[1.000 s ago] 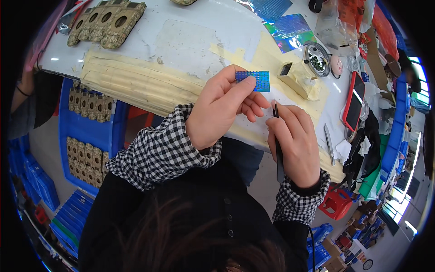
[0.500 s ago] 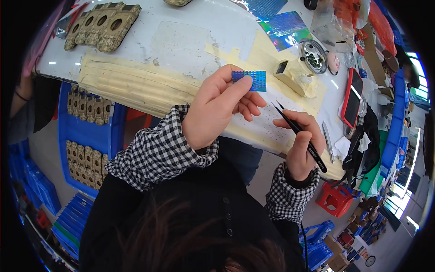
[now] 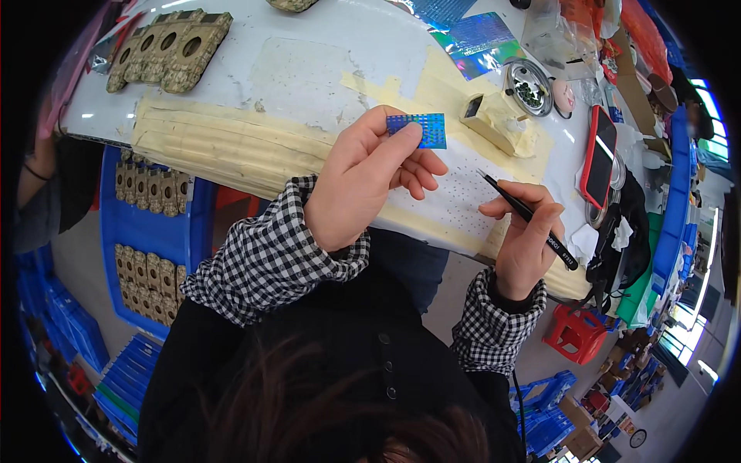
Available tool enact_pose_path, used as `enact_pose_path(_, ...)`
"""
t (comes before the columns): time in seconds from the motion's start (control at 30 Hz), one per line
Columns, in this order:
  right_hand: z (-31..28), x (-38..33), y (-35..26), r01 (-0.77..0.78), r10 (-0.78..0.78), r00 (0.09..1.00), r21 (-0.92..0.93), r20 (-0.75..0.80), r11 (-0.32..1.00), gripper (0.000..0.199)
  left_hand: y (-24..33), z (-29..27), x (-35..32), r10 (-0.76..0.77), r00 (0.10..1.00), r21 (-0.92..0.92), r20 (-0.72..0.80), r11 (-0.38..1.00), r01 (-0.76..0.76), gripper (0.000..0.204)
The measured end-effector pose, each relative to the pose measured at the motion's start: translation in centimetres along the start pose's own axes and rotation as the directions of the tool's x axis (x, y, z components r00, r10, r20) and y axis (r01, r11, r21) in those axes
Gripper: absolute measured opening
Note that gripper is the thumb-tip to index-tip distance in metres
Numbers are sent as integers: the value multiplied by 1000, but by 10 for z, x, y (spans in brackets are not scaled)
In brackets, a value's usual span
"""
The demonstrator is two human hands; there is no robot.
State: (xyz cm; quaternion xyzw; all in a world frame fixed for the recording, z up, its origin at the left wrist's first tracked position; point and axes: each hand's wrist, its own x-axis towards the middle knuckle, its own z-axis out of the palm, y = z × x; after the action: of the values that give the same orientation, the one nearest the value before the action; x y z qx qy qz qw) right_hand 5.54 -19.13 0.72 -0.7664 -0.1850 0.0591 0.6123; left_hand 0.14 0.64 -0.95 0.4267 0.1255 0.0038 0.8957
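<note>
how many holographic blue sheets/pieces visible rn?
3. One small holographic piece pinched in the left hand; two larger sheets at the table's far edge. More may lie under the clutter.

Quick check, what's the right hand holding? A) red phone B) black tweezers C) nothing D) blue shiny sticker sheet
B: the right hand pinches slim black tweezers with the tip pointing up-left over the table; the blue shiny sticker sheet is in the left hand, and the red phone lies apart on the table.
</note>
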Motion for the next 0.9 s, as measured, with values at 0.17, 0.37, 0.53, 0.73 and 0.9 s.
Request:
enact_pose_path(0.17,-6,-3,4,54,-54,998,5,-36,999,59,0,3,1,-8,1000,100,-11,995,9,19)
enact_pose_path(0.37,-4,-1,4,304,-304,953,15,-4,953,52,9,4,3,-103,992,217,76,972,84,20)
enact_pose_path(0.53,-2,-4,-5,512,-486,859,-241,162,824,36,11,6,3,-153,986,256,70,958,131,21)
enact_pose_path(0.73,6,0,-13,679,-599,732,-404,323,612,39,8,7,3,-137,989,293,64,949,113,20)
enact_pose_path(0.9,10,2,-6,696,-637,715,-377,289,610,31,8,9,3,-128,989,301,67,948,102,19)
